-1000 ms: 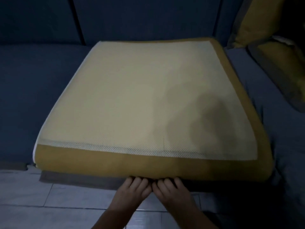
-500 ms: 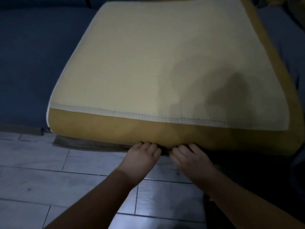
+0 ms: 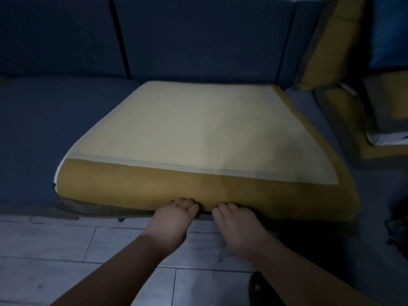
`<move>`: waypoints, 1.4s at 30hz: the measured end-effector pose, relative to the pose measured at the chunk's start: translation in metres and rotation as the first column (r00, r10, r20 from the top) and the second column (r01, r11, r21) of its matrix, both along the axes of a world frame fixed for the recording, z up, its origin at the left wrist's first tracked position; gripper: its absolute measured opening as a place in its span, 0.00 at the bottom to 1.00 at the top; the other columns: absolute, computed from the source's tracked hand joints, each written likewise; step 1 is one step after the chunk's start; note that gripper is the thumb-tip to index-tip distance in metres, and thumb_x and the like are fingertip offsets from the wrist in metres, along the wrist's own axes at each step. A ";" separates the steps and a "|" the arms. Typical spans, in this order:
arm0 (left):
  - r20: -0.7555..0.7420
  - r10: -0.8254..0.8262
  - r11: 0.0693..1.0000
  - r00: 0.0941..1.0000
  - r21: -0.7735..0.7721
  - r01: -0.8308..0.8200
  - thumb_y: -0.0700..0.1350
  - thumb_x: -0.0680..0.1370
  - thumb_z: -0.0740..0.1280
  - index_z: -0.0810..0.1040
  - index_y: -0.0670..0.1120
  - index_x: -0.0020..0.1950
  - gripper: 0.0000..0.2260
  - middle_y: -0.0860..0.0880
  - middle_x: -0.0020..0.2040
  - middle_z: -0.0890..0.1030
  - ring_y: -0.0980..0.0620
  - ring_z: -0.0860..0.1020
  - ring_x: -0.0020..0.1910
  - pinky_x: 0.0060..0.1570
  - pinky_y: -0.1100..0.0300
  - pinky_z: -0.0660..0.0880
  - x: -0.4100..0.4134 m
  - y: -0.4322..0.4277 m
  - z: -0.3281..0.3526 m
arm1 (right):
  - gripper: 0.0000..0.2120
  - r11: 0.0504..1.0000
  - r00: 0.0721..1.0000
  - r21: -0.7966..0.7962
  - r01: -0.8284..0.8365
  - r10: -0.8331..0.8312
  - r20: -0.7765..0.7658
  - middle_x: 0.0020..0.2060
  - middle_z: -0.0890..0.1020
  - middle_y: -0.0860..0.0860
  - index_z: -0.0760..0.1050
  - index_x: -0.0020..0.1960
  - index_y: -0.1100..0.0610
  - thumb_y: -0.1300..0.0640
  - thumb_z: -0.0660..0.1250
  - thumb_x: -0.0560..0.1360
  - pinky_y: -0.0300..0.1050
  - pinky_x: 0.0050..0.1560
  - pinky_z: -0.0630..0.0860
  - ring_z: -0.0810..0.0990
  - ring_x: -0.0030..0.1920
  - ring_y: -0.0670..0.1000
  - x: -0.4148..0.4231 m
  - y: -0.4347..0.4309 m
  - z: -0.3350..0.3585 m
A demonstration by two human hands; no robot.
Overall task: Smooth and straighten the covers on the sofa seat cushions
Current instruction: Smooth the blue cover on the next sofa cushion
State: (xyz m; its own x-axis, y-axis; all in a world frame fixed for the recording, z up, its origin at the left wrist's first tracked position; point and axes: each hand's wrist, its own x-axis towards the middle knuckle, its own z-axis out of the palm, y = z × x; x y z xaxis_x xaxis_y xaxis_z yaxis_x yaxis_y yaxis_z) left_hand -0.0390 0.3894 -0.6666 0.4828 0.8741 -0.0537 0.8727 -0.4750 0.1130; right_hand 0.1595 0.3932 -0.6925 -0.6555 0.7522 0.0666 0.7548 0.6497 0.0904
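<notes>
A big square seat cushion lies on the dark blue sofa, its pale dotted mesh underside facing up and a mustard-yellow cover wrapping its front and right sides. My left hand and my right hand sit side by side at the middle of the front bottom edge. Their fingers curl under the cover's lower edge, with the fingertips hidden beneath it.
Dark blue backrest cushions stand behind. At the right, a yellow cushion with grey trim leans upright and another lies flat. Pale floor tiles run in front of the sofa.
Both hands stay at the front bottom edge and have spread slightly apart. The view has pulled back and tilted up, so the backrest and the right-hand cushions show again.
</notes>
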 end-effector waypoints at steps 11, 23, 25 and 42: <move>0.139 -0.002 0.998 0.990 0.061 -0.006 0.35 0.75 0.61 0.70 0.47 0.50 0.09 0.50 0.50 0.74 0.49 0.73 0.52 0.42 0.62 0.62 -0.012 0.027 0.251 | 0.10 0.986 0.988 -0.159 0.060 -0.036 0.149 0.53 0.73 0.52 0.63 0.57 0.55 0.61 0.60 0.78 0.45 0.41 0.71 0.75 0.48 0.51 -0.017 0.028 0.286; 0.110 -0.011 0.980 0.994 0.199 -0.011 0.38 0.77 0.61 0.71 0.45 0.51 0.05 0.48 0.47 0.76 0.48 0.75 0.46 0.41 0.58 0.67 -0.017 0.097 0.462 | 0.03 0.996 0.998 0.077 -0.041 0.038 0.041 0.40 0.70 0.48 0.63 0.52 0.53 0.58 0.56 0.80 0.49 0.40 0.75 0.73 0.38 0.50 -0.014 0.097 0.488; 0.110 0.004 0.976 0.994 0.215 -0.028 0.38 0.77 0.60 0.71 0.47 0.50 0.05 0.51 0.46 0.74 0.51 0.73 0.45 0.42 0.58 0.68 -0.013 0.118 0.491 | 0.06 0.992 0.998 0.116 -0.051 0.047 0.037 0.40 0.66 0.46 0.62 0.55 0.53 0.58 0.57 0.80 0.46 0.39 0.71 0.70 0.38 0.48 -0.010 0.120 0.515; 0.245 0.179 0.870 0.953 0.413 -0.269 0.45 0.83 0.54 0.71 0.48 0.54 0.07 0.49 0.53 0.77 0.46 0.73 0.50 0.45 0.53 0.64 -0.013 0.337 0.464 | 0.12 0.945 0.960 0.229 0.234 -0.188 -0.206 0.55 0.76 0.52 0.68 0.61 0.54 0.55 0.50 0.83 0.51 0.50 0.66 0.73 0.55 0.55 -0.024 0.346 0.502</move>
